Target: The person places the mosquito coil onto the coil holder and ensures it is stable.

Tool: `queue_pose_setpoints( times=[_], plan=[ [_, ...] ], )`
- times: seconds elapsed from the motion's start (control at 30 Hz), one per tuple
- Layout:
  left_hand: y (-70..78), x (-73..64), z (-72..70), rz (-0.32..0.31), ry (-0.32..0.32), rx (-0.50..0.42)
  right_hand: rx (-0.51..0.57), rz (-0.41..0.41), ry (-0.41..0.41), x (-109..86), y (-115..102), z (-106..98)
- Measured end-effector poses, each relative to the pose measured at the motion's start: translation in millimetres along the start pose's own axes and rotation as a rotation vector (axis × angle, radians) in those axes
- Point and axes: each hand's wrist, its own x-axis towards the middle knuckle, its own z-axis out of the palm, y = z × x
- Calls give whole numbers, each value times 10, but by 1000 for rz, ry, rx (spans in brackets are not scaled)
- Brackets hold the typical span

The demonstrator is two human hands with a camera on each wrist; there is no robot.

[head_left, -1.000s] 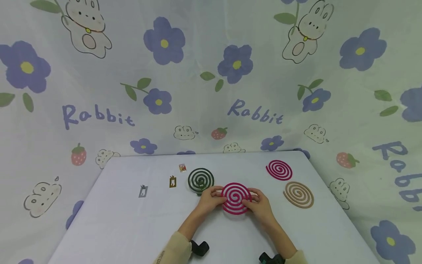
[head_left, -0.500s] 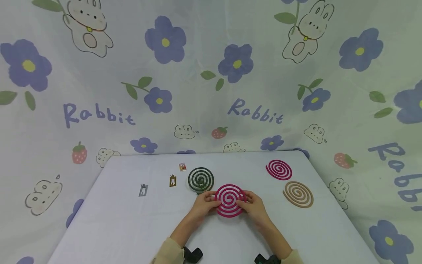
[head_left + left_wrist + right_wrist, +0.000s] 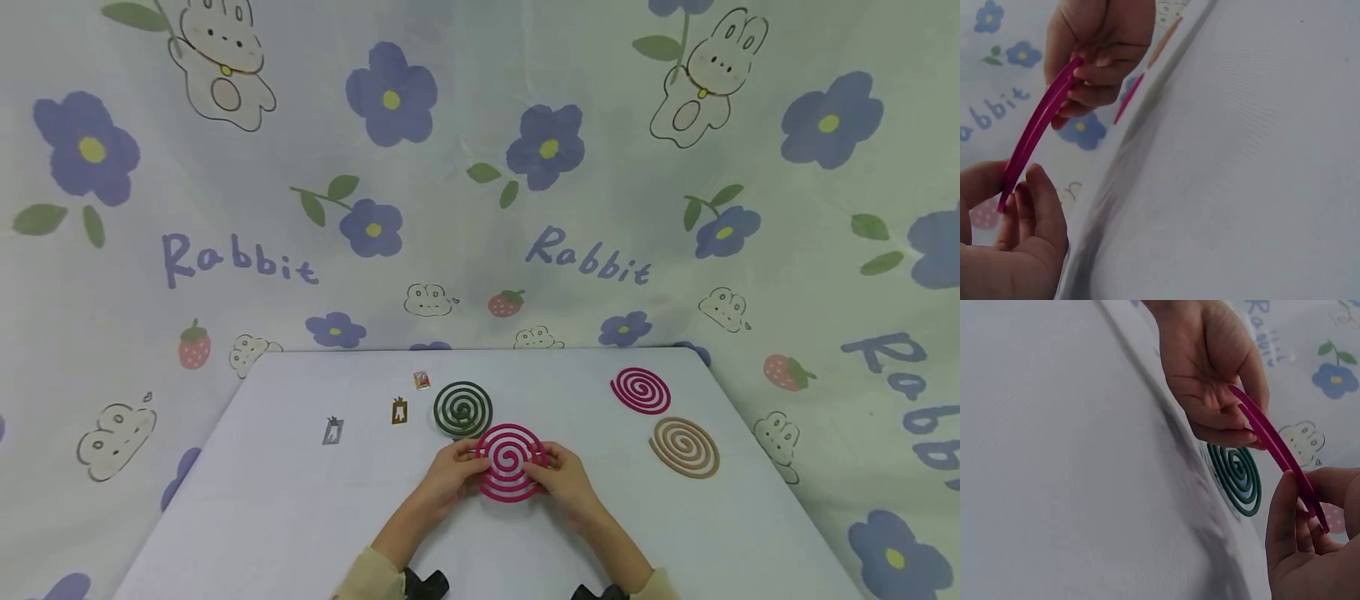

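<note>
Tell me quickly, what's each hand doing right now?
Left hand: closed, pinching one side of the nearer pink spiral.
Right hand: closed, pinching the opposite side of the same spiral.

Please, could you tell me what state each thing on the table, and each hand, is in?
Held pink coil: raised, tilted
Left hand: pinching the held coil
Right hand: pinching the held coil
Green coil: unheld, beyond the left hand
Other pink coil: lying flat
Tan coil: lying flat
Silver piece: lying, unheld
Gold piece: lying, unheld
Small picture card: lying, unheld

Thumbs (image 3: 546,476) hide bits of the pink coil (image 3: 509,456); the head view's edge cuts both sleeves (image 3: 372,577).
</note>
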Motion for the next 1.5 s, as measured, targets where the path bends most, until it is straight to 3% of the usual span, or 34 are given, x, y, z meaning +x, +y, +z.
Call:
queue_pose_setpoints(
  times=[0.3, 0.77, 1.03, 1.23, 1.5],
  plan=[
    [-4, -97, -123, -28, 17, -8, -1, -8, -48, 15, 67, 133],
    [24, -185, -329, -17, 48, 14, -61, -1, -90, 104, 145, 368],
    [96, -256, -449, -5, 89, 24, -123, -5, -107, 63, -116, 570],
    [150, -379, -683, 8, 153, 38, -109, -20, -138, 26, -282, 879],
    [253, -478, -902, 13, 217, 61, -97, -27, -151, 332, -22, 1119]
  ],
)
